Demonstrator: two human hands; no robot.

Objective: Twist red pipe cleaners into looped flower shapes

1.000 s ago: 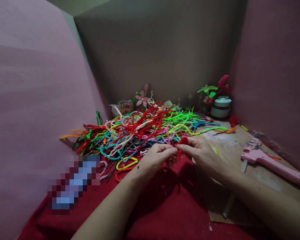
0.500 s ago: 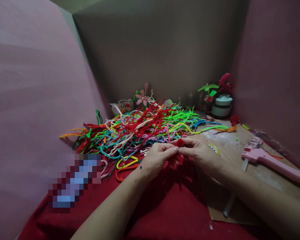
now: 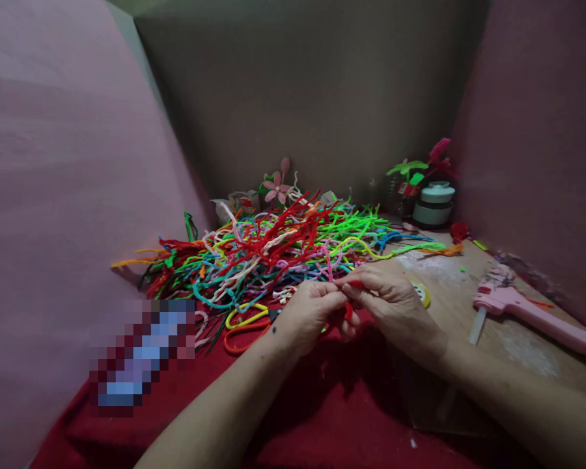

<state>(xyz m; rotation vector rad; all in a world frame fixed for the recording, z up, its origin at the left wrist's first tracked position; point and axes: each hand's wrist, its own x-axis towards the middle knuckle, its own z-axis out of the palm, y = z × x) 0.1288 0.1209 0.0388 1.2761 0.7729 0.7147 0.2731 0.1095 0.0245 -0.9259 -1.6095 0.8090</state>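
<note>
In front of the one heap of multicoloured fuzzy stems (image 3: 273,254), the left hand (image 3: 306,317) and right hand (image 3: 398,309) pinch a small red fuzzy piece (image 3: 355,284) between closed fingers. One yellow-and-orange-handled scissors (image 3: 247,325) lies before the heap, one pink plastic glue gun (image 3: 527,311) to its right; red cloth (image 3: 322,404) stretches nearward, meeting a tan cardboard sheet's edge (image 3: 522,352).

The grip of the left hand (image 3: 310,314) and right hand (image 3: 398,312) covers most of the red piece (image 3: 348,312), its shape unreadable, while the left hand hides the blades of the scissors (image 3: 248,318), the right hand overlaps the yellow disc (image 3: 422,293), pixelation obscures a bluish item (image 3: 144,358), and the right edge clips the pink glue gun (image 3: 537,316).
</note>
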